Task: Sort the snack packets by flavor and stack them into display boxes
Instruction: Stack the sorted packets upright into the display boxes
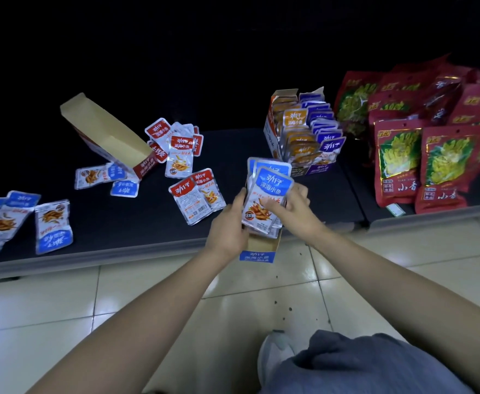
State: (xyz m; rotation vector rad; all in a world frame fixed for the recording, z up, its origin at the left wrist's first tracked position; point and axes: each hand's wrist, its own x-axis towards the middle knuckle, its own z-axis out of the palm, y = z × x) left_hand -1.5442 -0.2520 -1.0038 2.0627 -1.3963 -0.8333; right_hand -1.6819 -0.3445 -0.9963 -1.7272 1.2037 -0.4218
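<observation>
A bunch of blue-topped snack packets [270,189] stands upright in a small blue display box [257,255] at the shelf's front edge. My left hand [230,223] grips the bunch and the box from the left. My right hand [290,210] holds the packets from the right, thumb across the front one. Red-topped packets [196,194] lie loose mid-shelf, with more [176,143] beside a tipped-over red box [105,132]. Loose blue packets [52,226] lie at the left.
A filled display box [304,132] of orange and purple packets stands at the back right. Large red bags [420,149] fill the shelf's right end. Pale tiled floor [62,308] lies below the dark shelf; my knee and shoe are at the bottom right.
</observation>
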